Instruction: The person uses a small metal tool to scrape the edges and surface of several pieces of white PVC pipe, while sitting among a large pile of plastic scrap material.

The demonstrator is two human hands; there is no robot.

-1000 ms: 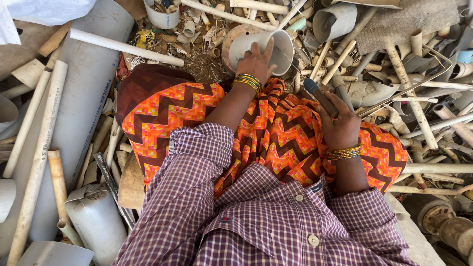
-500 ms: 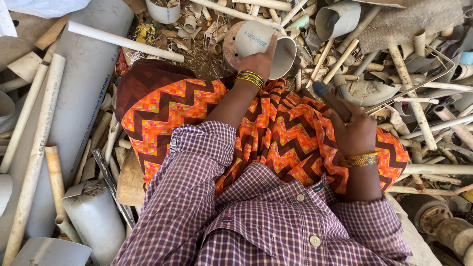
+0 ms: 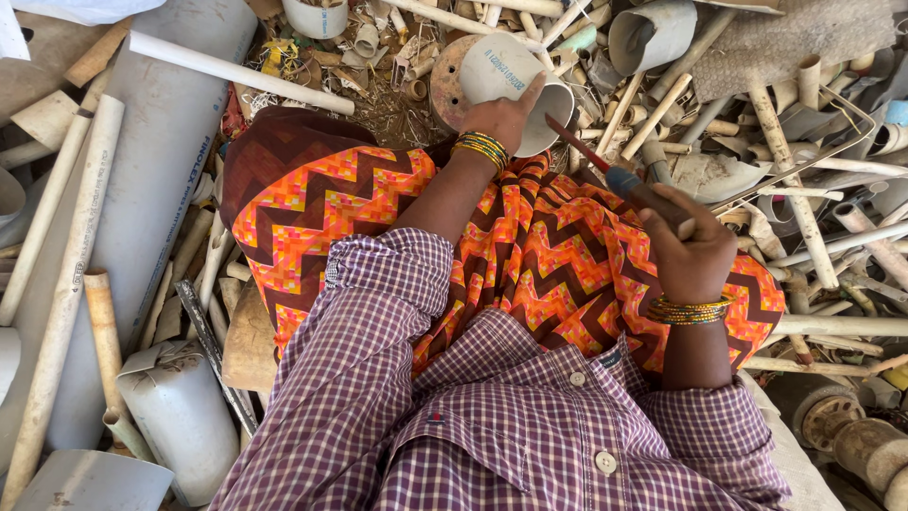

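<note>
My left hand [image 3: 506, 112] grips a short, wide white pipe piece [image 3: 499, 68], holding it up just beyond my knees, with its open end [image 3: 553, 115] tilted to the right. My right hand [image 3: 689, 244] is closed around the blue handle of a thin-bladed tool [image 3: 605, 170]. The reddish blade points up and left, and its tip lies close to the pipe piece's rim. Both wrists wear coloured bangles. My lap is covered by an orange zigzag-patterned cloth [image 3: 530, 255], and I wear a checked shirt.
Cut white and grey pipes lie heaped all around. A large grey pipe [image 3: 156, 189] runs along the left, thin pipes [image 3: 236, 71] beside it. A white pipe stub [image 3: 180, 416] stands at lower left. Pipe bends and offcuts [image 3: 653, 38] crowd the top right.
My left hand has lifted and turned the white pipe piece. My right hand has raised the tool, so the blade now points toward the pipe's rim.
</note>
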